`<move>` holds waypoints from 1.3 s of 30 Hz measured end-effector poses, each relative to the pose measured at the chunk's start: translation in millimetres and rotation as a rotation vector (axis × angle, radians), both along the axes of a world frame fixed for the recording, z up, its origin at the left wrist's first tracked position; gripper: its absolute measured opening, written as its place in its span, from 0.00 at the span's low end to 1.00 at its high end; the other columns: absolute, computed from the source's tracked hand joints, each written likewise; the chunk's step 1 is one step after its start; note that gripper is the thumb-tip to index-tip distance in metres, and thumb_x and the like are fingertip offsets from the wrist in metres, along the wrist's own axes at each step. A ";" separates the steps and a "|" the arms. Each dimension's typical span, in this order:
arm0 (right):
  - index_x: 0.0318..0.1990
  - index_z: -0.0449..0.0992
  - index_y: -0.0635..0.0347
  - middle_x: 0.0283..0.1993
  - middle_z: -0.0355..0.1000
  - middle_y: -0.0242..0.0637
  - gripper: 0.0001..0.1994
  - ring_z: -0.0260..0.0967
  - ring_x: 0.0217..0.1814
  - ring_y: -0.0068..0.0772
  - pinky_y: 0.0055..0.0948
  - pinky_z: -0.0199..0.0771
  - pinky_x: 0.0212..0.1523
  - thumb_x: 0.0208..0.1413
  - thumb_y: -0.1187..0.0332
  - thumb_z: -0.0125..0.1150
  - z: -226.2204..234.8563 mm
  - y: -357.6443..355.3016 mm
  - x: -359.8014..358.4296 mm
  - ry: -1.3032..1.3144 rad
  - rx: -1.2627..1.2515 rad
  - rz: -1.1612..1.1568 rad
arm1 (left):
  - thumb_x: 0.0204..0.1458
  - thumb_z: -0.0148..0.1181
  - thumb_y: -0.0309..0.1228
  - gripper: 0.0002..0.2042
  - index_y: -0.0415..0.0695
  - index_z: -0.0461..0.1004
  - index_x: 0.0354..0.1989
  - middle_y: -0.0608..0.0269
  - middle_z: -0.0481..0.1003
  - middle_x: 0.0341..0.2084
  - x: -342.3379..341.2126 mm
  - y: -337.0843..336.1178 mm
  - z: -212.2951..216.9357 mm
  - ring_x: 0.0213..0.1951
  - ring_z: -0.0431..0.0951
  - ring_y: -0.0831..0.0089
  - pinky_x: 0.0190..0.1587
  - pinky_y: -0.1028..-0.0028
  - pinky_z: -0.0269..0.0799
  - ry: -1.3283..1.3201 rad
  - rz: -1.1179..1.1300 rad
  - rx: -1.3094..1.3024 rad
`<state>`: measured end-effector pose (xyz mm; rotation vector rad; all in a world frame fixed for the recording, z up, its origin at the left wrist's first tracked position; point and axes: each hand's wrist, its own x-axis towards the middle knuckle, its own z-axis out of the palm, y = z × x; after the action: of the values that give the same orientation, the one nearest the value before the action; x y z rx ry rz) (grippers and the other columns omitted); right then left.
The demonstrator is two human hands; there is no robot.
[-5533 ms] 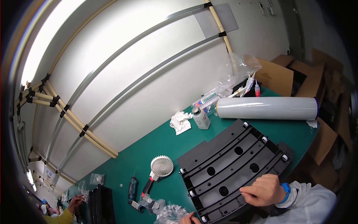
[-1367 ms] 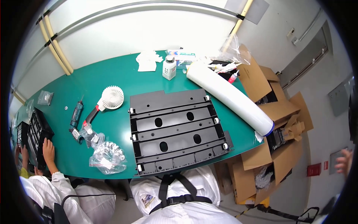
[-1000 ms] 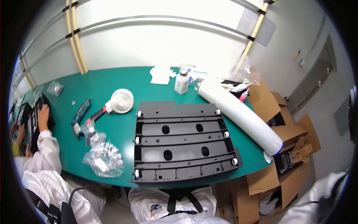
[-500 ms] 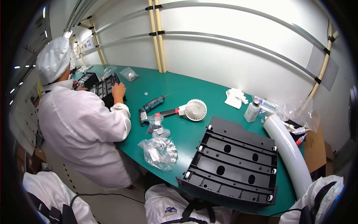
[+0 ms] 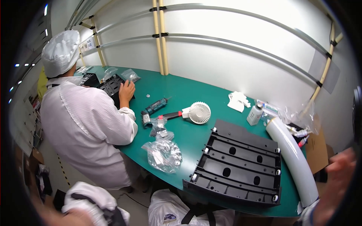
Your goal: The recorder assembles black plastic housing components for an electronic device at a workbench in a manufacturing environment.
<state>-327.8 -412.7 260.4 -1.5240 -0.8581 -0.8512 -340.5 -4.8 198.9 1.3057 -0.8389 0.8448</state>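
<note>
The right hand (image 5: 338, 173) is raised at the right edge, the left hand (image 5: 68, 217) held low at left; both are blurred, their grip cannot be told. A black panel (image 5: 243, 167) is laid on the table (image 5: 188, 90).

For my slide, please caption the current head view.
Black ribbed panel on a green table, between a handheld fan and a white roll.

Six rollers (image 5: 278, 172) on nearest panel (image 5: 243, 164), one fan (image 5: 199, 113), one roll (image 5: 292, 158)

Black panel (image 5: 241, 162) is lying on green table (image 5: 188, 90)
Ribbed side is facing up, white rollers (image 5: 278, 172) lining two edges.
</note>
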 end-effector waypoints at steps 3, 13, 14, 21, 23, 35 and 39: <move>0.74 0.47 0.52 0.56 0.73 0.52 0.41 0.77 0.47 0.53 0.41 0.80 0.48 0.57 0.55 0.62 -77.5 -47.9 27.9 -0.019 -0.980 -0.099 | 0.61 0.56 0.40 0.26 0.37 0.60 0.62 0.42 0.59 0.65 0.4 -29.5 10.0 0.70 0.56 0.43 0.65 0.43 0.63 -0.096 0.022 0.030; 0.50 0.75 0.68 0.52 0.74 0.50 0.14 0.73 0.51 0.50 0.39 0.72 0.53 0.55 0.80 0.64 -152.4 51.1 8.9 0.256 -0.540 -0.413 | 0.51 0.61 0.21 0.12 0.39 0.74 0.45 0.51 0.72 0.42 69.8 13.1 -169.1 0.45 0.76 0.52 0.48 0.63 0.72 0.482 0.859 0.377; 0.50 0.75 0.68 0.52 0.74 0.50 0.14 0.73 0.51 0.50 0.39 0.72 0.53 0.55 0.80 0.64 -154.5 56.3 12.4 0.261 -0.532 -0.398 | 0.51 0.61 0.20 0.11 0.39 0.75 0.44 0.52 0.73 0.41 73.8 19.5 -169.1 0.45 0.76 0.53 0.48 0.63 0.72 0.505 0.872 0.359; 0.50 0.76 0.67 0.53 0.73 0.48 0.13 0.73 0.46 0.41 0.33 0.73 0.45 0.57 0.77 0.64 -154.9 69.6 31.7 0.425 -0.618 -0.415 | 0.53 0.57 0.17 0.12 0.38 0.73 0.46 0.55 0.71 0.44 56.4 96.6 -132.2 0.44 0.75 0.63 0.39 0.72 0.78 0.404 1.294 0.279; 0.50 0.76 0.67 0.52 0.73 0.47 0.13 0.73 0.44 0.40 0.32 0.73 0.44 0.57 0.77 0.64 -155.9 68.3 30.7 0.475 -0.601 -0.392 | 0.53 0.57 0.17 0.12 0.38 0.73 0.46 0.56 0.71 0.44 46.1 110.3 -116.2 0.39 0.77 0.68 0.36 0.73 0.78 0.456 1.315 0.207; 0.50 0.76 0.68 0.50 0.73 0.47 0.14 0.66 0.33 0.33 0.28 0.69 0.34 0.56 0.79 0.64 -151.4 62.8 28.7 0.508 -0.501 -0.252 | 0.50 0.60 0.22 0.11 0.45 0.75 0.43 0.61 0.75 0.40 26.3 172.8 -129.8 0.24 0.76 0.70 0.29 0.69 0.72 0.477 1.605 0.570; 0.50 0.76 0.68 0.48 0.73 0.45 0.14 0.64 0.30 0.30 0.27 0.67 0.31 0.56 0.79 0.63 -152.4 61.6 27.8 0.501 -0.485 -0.223 | 0.51 0.59 0.22 0.12 0.45 0.75 0.44 0.60 0.74 0.40 8.0 174.6 -127.2 0.27 0.78 0.68 0.31 0.68 0.74 0.486 1.597 0.578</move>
<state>-300.0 -351.1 108.0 -2.1692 -0.5447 -0.3861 -332.4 169.8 71.7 2.5686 0.6222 1.3883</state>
